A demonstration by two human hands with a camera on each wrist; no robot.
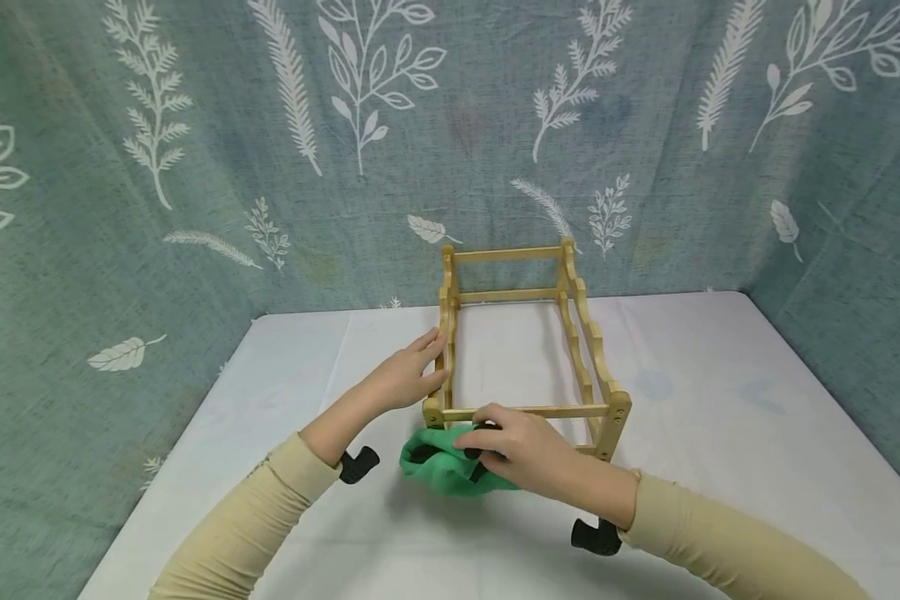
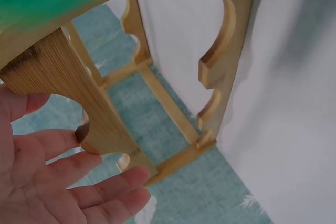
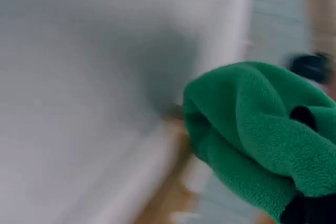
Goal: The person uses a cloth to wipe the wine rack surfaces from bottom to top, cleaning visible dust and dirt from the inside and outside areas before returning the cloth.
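Observation:
A pale wooden rack (image 1: 547,412) with scalloped side panels stands on the white table. My left hand (image 1: 407,375) is at its left side panel, fingers mostly straight. In the left wrist view, fingertips (image 2: 71,139) touch the panel's curved cutout (image 2: 86,119). My right hand (image 1: 528,446) holds a bunched green cloth (image 1: 450,475) with black patches in front of the rack's near rail, fingers curled on a black part. The fuzzy cloth (image 3: 262,129) hangs in folds in the right wrist view; the right fingers are hidden there.
The white table (image 1: 330,533) is backed and flanked by a blue-green curtain (image 1: 465,125) with white leaf prints. Black wrist-worn pieces show below the left wrist (image 1: 360,464) and right wrist (image 1: 597,537).

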